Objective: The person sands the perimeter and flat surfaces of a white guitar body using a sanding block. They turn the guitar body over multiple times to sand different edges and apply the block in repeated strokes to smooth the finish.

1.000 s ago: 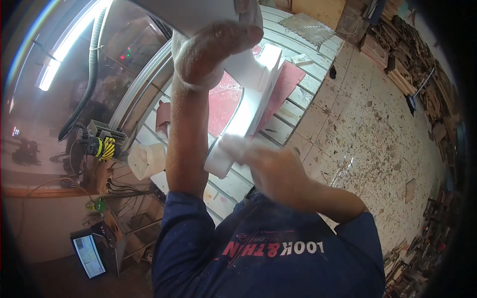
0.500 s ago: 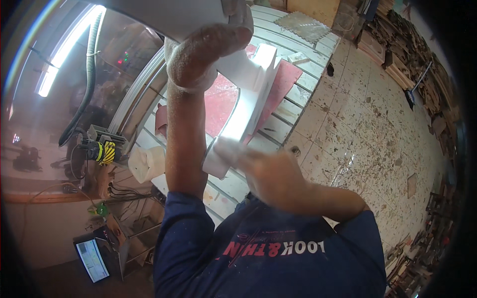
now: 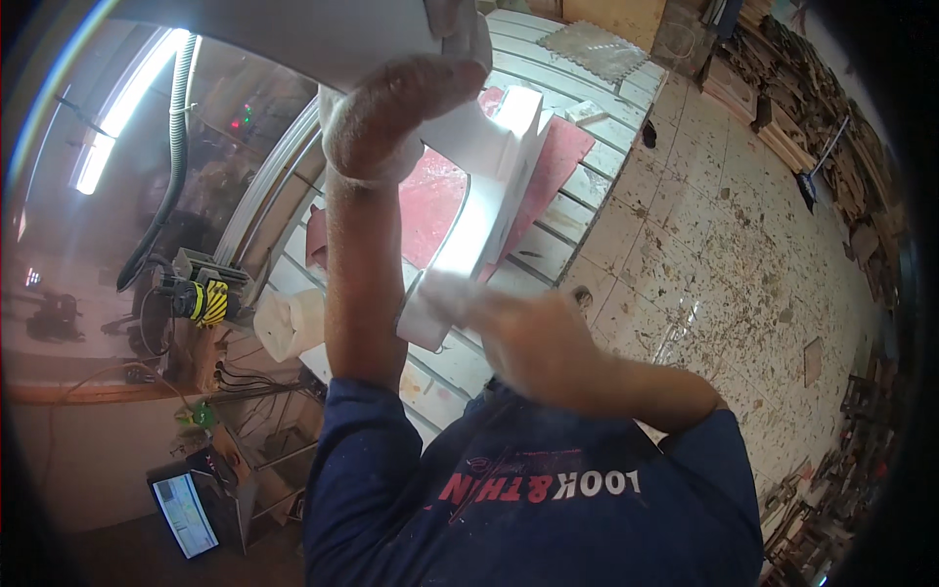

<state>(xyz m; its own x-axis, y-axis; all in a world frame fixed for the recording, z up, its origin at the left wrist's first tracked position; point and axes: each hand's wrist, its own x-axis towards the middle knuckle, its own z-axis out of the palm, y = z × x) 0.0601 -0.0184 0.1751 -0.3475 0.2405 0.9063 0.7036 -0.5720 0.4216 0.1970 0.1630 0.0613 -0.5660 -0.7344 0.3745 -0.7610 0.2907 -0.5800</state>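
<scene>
A large white piece with a smooth, curved inner edge (image 3: 477,220) stretches in front of me, its broad far part reaching out of the picture at the top. Around that far part my left hand (image 3: 391,112) is closed, its skin coated in pale dust. On the near, rounded end lies my right hand (image 3: 533,338), its fingers smeared by motion, so whether they hold anything is hidden. Beneath the piece is a flat red sheet (image 3: 553,171) on a white slatted table (image 3: 631,117).
Left of the table stand a machine part with yellow-black stripes (image 3: 207,301), a grey hose (image 3: 178,166) and a lit screen (image 3: 183,514). A pale bundle (image 3: 291,325) sits by my left forearm. Debris litters the tiled floor (image 3: 724,254); wood offcuts (image 3: 773,127) are piled at the far right.
My left hand and the far part of the white piece have shifted slightly left. The right hand stays at the near end, still blurred.
</scene>
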